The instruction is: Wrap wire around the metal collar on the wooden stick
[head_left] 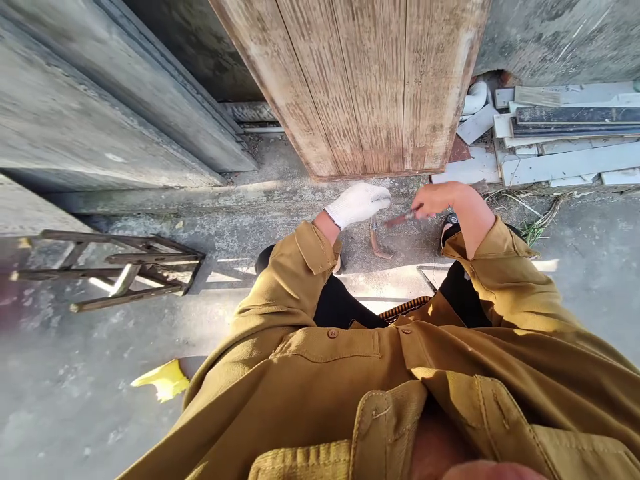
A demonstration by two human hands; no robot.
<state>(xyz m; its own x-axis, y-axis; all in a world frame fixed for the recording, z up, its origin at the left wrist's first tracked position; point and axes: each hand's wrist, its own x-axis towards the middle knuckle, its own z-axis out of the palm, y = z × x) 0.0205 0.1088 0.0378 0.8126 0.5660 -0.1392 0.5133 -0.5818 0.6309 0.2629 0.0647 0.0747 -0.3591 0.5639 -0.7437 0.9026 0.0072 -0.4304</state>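
My left hand (357, 203), in a white knitted glove, is closed with its fingers curled by the lower end of a brown wooden panel (370, 87). What those fingers hold, if anything, is hidden. Bare and ungloved, my right hand (436, 199) grips a slim reddish-brown tool (400, 219), smeared by motion, which points toward the left hand. Just below the glove is a bent, L-shaped brownish piece (378, 245); whether it lies on the ground or touches the glove I cannot tell. The panel leans upright in front of me.
A wooden stool (130, 270) lies on its side at the left, with a yellow scrap (163, 381) nearer me. Big grey boards (125, 100) lean at the upper left. Stacked white planks (575, 163) and a white pipe (475, 98) sit at the right, near dry grass (543, 220).
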